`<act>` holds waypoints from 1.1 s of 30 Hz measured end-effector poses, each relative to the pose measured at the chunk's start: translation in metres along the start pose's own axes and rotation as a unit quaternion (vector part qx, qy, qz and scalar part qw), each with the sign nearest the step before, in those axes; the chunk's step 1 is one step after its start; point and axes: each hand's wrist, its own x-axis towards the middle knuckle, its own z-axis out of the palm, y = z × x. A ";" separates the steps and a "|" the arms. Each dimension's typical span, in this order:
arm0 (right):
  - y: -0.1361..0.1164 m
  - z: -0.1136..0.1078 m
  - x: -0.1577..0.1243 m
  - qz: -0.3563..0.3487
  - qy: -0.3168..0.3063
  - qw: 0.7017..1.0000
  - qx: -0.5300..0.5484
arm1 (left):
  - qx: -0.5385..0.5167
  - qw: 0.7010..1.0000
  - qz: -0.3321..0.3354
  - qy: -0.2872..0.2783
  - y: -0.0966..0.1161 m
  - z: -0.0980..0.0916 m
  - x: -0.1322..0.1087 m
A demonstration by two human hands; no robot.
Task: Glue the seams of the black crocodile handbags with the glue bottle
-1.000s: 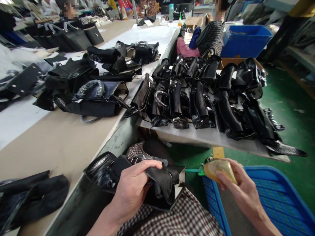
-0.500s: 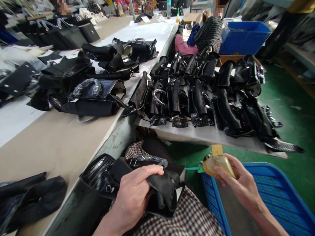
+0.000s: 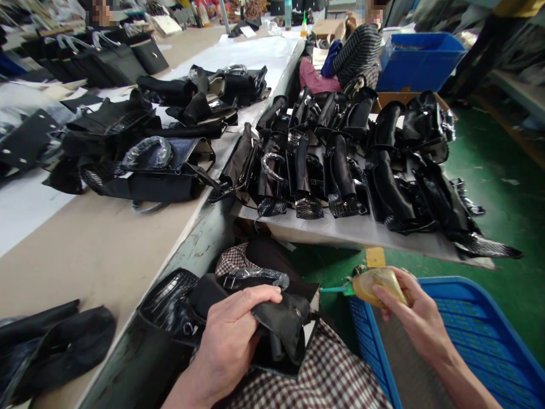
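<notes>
My left hand (image 3: pixel 232 335) is closed on a fold of black lining on a black handbag (image 3: pixel 238 309) that rests on my lap, over checked cloth (image 3: pixel 323 380). My right hand (image 3: pixel 415 321) grips a small yellowish squeeze bottle (image 3: pixel 377 284) whose green nozzle points left toward the bag, a short gap away. The bag's crocodile-textured side (image 3: pixel 170 292) lies against the table edge.
A blue crate (image 3: pixel 477 341) sits under my right arm. A board (image 3: pixel 361 230) ahead carries several black bags in rows. More bags lie on the long table (image 3: pixel 106 244) at left. A seated person in a striped top (image 3: pixel 360 51) works farther back by another blue bin (image 3: pixel 419 59).
The view has crept slightly forward and down. Both hands keep their holds and barely shift.
</notes>
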 end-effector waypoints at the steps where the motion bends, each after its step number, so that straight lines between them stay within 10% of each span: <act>1: 0.002 -0.001 0.000 0.000 0.000 1.000 -0.001 | 0.002 1.000 0.003 0.001 0.000 0.000 0.000; 8: 0.015 -0.008 -0.009 0.043 -0.080 0.992 0.091 | -0.008 1.000 -0.008 -0.009 0.001 0.002 -0.003; 16: 0.005 0.007 -0.010 0.009 0.013 0.999 0.051 | 0.003 1.000 -0.004 0.007 0.002 0.002 -0.002; 33: 0.005 -0.004 -0.012 0.050 -0.069 0.987 0.135 | 0.003 1.000 0.008 -0.005 -0.003 0.000 -0.002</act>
